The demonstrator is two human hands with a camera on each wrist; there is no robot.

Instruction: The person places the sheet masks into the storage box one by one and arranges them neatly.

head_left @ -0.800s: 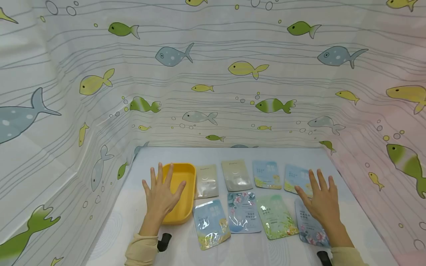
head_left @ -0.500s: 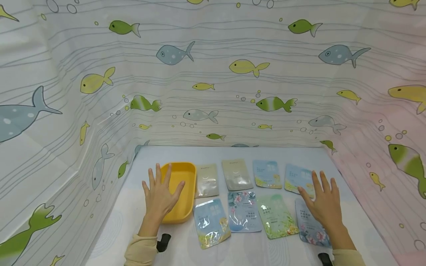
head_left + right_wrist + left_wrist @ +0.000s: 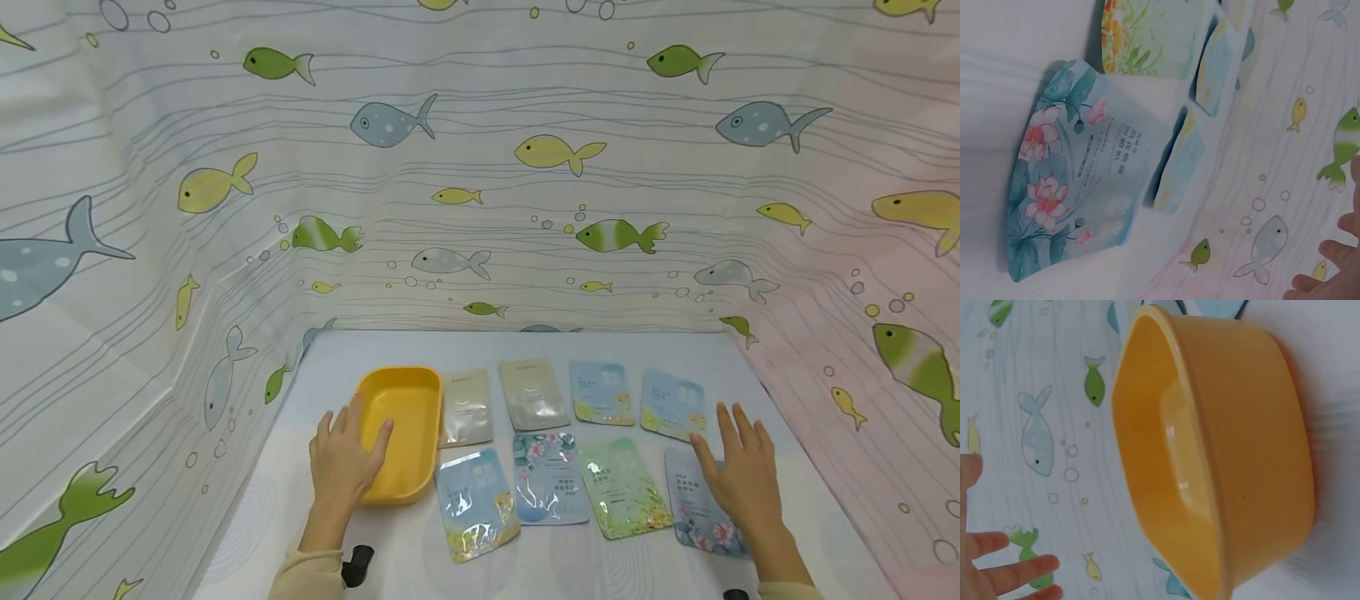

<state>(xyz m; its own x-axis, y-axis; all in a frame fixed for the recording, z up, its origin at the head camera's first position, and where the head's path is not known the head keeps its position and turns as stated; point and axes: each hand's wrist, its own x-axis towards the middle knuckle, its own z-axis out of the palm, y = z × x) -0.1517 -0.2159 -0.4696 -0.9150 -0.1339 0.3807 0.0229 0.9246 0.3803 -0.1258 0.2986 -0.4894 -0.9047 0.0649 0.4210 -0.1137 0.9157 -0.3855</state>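
Observation:
My left hand [image 3: 343, 460] hovers at the left side of a yellow plastic tub [image 3: 405, 433], fingers spread and holding nothing. In the left wrist view the tub [image 3: 1254, 444] fills the middle, with my fingers at the lower left edge. On the right, my right hand [image 3: 744, 482] is held over a blue floral sachet [image 3: 701, 508], its fingers extended and nothing in them. The right wrist view shows that lotus-printed sachet [image 3: 1079, 175] lying flat, my fingertips at the lower right.
Other flat sachets lie in two rows: two beige ones [image 3: 467, 408], light blue ones [image 3: 602, 393] at the back, a blue one [image 3: 477, 504] in front, another floral one [image 3: 551, 479] and a green one [image 3: 622, 490]. Fish-printed cloth [image 3: 480, 167] walls the white table [image 3: 420, 575].
My left hand has drawn left and toward me, uncovering more of the tub. The right hand has moved right and slightly back, off the light blue sachet. The sachets stay put.

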